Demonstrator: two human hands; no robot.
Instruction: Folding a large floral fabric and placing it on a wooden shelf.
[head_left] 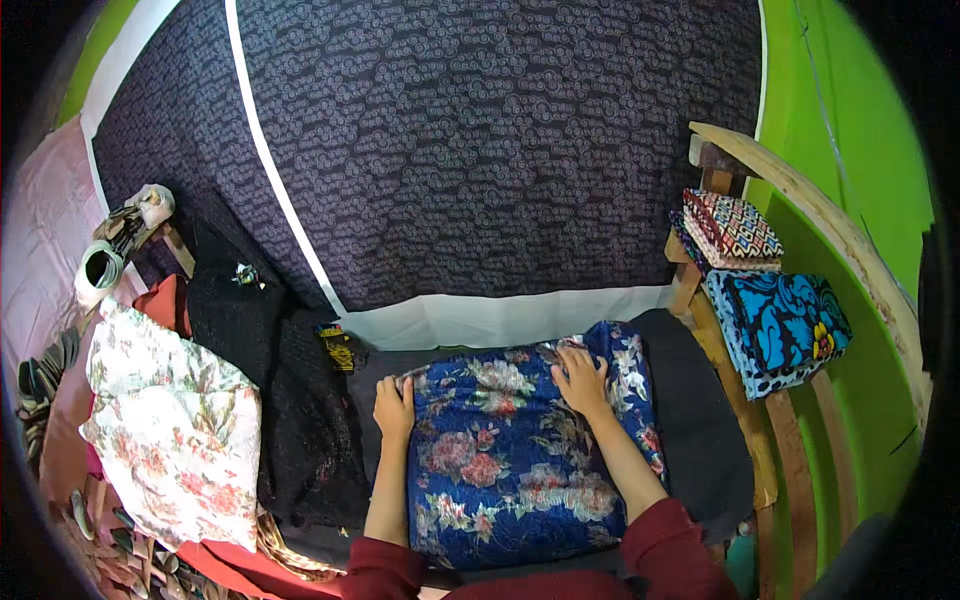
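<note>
A folded blue floral cloth (465,500) with a shiny surface lies in front of me on a dark padded seat. My right hand (582,380) rests on its upper right part, fingers spread and pressed lightly on the fabric. At the upper left corner is my left hand (393,408), its fingers pointing away from me along the cloth's edge and its thumb at the fabric. It looks open, with no cloth plainly gripped. Along the right side the cloth shows a paler floral strip, and its far right corner is bunched up.
White floral fabric (180,420) and black fabric (235,310) are draped on the left. A small black-and-yellow packet (338,347) lies near the far edge. Folded patterned cloths (780,325) sit on the wooden armrest (740,400) at right. A patterned dark curtain (500,150) hangs behind.
</note>
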